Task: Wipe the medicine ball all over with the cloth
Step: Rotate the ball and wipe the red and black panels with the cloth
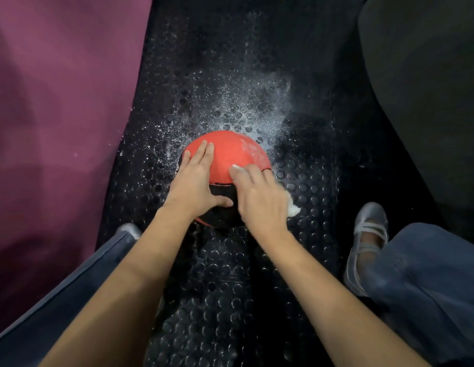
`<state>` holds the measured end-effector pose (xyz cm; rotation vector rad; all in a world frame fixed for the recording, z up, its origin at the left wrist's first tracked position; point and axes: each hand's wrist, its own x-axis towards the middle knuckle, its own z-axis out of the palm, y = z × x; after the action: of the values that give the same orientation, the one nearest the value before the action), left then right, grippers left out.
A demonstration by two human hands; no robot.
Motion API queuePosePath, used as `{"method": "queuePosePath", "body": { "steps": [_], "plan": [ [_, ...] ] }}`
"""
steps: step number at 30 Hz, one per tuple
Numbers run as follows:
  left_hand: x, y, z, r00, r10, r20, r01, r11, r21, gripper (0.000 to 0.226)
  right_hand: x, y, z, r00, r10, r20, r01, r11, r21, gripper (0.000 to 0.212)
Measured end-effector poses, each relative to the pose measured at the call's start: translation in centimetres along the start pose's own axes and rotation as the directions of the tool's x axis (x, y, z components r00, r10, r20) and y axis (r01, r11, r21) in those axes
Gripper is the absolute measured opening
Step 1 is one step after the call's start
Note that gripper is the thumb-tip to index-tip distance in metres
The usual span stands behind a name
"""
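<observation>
1. Head view, position: the medicine ball (227, 165) rests on the studded floor mat (304, 186), between the person's feet and just ahead of the knees.
2. Left hand (196, 181): laid flat on the ball's left side, fingers straight, thumb spread across the black band; it steadies and grasps nothing.
3. Right hand (259, 200): presses the cloth (294, 207) against the ball's right side; only a white tuft shows past the palm. Fingers look nearly straight.
4. Progress, judged: mid-task. A pale powdery smear remains on the upper right red panel; the underside is hidden and probably unwiped.
5. Materials: ball spherical, matte red and black panels with seams; mat black rubber with raised round studs, dusted with white powder (246, 112); cloth soft, fluffy.
</observation>
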<state>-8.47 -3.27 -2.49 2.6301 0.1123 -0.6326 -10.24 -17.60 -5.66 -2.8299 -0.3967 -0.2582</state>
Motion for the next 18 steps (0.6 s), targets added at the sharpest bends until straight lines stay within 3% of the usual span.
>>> {"method": "queuePosePath", "body": {
  "steps": [4,8,9,12,13,16,18],
  "plan": [
    [0.1,0.2,0.1,1.000,0.004,-0.006,-0.004,1.000,0.006,0.131,1.2,0.8,0.0,0.967,0.244,-0.070,-0.238,0.967,0.090,0.017],
    [-0.1,-0.2,0.0,1.000,-0.004,-0.002,0.004,1.000,-0.002,0.130,-0.3,-0.3,0.5,0.996,-0.070,-0.058,0.066,0.996,-0.067,0.023],
    [-0.2,-0.1,0.0,1.000,-0.006,0.002,0.006,1.000,-0.002,0.130,0.0,0.4,0.4,0.997,-0.057,-0.058,0.054,0.997,-0.064,0.023],
    [-0.2,0.1,0.1,1.000,-0.005,-0.004,0.005,1.000,-0.006,0.131,0.9,1.3,0.3,0.978,0.176,-0.110,-0.174,0.984,0.021,0.021],
    [0.0,0.2,0.1,1.000,-0.007,-0.002,0.007,1.000,-0.007,0.131,0.6,0.8,0.3,0.981,0.158,-0.111,-0.159,0.987,0.004,0.021],
    [0.2,-0.2,0.0,1.000,-0.012,0.001,0.012,1.000,-0.013,0.130,-1.3,-0.6,0.6,0.993,-0.095,-0.063,0.089,0.991,-0.101,0.026],
    [-0.1,-0.1,-0.1,1.000,-0.008,0.001,0.008,1.000,-0.013,0.130,-0.9,0.8,0.7,0.998,-0.026,-0.058,0.022,0.997,-0.067,0.024]
  ]
}}
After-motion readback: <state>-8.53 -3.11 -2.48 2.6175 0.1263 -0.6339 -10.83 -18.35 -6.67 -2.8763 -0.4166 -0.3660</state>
